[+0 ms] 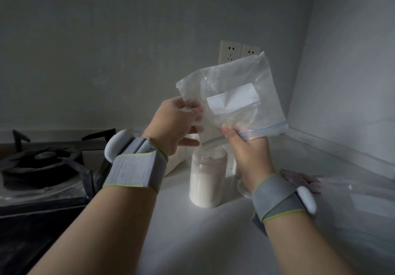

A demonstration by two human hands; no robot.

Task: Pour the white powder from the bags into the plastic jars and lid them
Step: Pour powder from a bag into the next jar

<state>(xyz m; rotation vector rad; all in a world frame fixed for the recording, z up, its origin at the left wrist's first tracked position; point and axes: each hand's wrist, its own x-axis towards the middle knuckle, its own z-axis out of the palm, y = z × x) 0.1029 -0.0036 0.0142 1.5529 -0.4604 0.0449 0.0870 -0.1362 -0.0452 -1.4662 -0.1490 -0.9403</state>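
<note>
A clear zip bag [239, 82] with a white label is held upside down, its blue-striped mouth pointing down over an open plastic jar [207, 180]. The jar stands on the white counter, roughly two-thirds full of white powder, with no lid on it. My left hand [177, 123] grips the bag's left side. My right hand [248, 148] pinches the zip edge at the mouth. A thin film of powder clings inside the bag. A second jar [236, 168] is mostly hidden behind my right hand, with a clear round lid [243, 188] lying beside it.
A black gas stove [42, 168] sits at the left edge of the counter. Another bag of powder [175, 163] lies behind my left wrist. Empty clear bags [352, 200] lie at the right. Wall sockets [230, 53] are on the back wall; a side wall closes the right.
</note>
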